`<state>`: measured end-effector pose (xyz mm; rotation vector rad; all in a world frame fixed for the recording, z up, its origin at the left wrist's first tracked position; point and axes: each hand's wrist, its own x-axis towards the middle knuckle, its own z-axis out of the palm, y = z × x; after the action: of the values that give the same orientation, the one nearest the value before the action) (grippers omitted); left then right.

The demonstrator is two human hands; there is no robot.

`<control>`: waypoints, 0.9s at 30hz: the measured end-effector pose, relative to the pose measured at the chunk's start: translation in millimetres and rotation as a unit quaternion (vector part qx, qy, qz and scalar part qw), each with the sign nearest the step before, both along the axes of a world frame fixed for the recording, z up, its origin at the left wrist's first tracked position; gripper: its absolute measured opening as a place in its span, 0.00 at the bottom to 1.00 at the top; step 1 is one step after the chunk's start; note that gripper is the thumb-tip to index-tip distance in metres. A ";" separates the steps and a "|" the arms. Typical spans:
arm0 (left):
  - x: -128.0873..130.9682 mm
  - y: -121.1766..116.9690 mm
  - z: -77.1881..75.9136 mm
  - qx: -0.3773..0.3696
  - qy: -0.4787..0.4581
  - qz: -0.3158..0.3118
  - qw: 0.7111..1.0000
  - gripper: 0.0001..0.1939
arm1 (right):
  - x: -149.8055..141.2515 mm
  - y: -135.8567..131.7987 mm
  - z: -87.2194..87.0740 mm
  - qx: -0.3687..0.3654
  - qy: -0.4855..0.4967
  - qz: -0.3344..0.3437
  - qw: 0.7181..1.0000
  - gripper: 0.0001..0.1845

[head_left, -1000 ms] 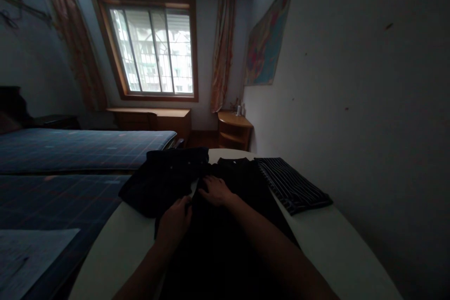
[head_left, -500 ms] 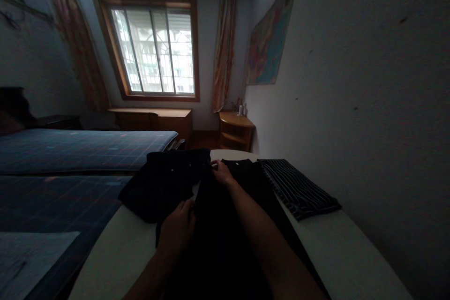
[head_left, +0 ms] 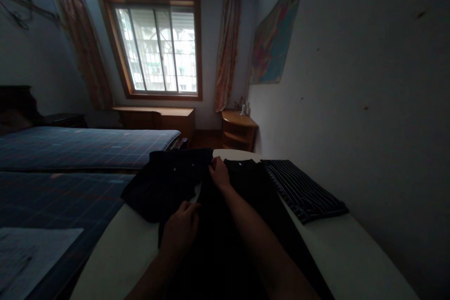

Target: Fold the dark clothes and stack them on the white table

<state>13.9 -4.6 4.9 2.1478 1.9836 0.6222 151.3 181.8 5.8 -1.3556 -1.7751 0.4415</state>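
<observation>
A black garment lies spread over the table in front of me, with a small pale label near its far end. My right hand reaches across it, fingers pinched on dark cloth at its far left edge, where it meets a dark navy garment with buttons. Nearer to me, my left hand is curled at the left edge of the black garment, thumb and forefinger closed on dark cloth. In the dim light, the boundary between the two garments is hard to make out.
A folded striped garment lies at the right of the round pale table, near the wall. To the left are beds with plaid mattresses and a white sheet. A desk and a corner shelf stand by the window.
The view has shifted slightly, moving the room a little to the right. My right hand has drawn slightly left against the garments. My left hand stays by the same edge.
</observation>
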 end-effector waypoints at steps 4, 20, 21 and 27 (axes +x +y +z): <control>1.0 2.1 -1.0 0.017 -0.039 -0.004 0.999 0.16 | -0.5 -13.0 3.0 -0.053 -0.017 -0.020 0.998 0.10; 45.7 -2.1 24.3 0.043 -0.285 -0.065 0.955 0.08 | 11.6 -18.4 8.4 -0.149 0.016 -0.026 0.988 0.27; 50.4 -0.8 28.1 0.047 -0.295 -0.066 0.952 0.07 | 14.5 -16.3 10.0 -0.142 0.028 -0.025 0.989 0.29; 86.0 -1.8 35.4 0.008 -0.378 -0.099 0.920 0.04 | 42.3 -4.8 20.0 -0.118 0.063 -0.018 0.991 0.29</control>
<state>99.9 -6.5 40.3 1.6888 1.3239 1.1993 193.6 177.0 25.7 -1.4862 -1.6308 0.7194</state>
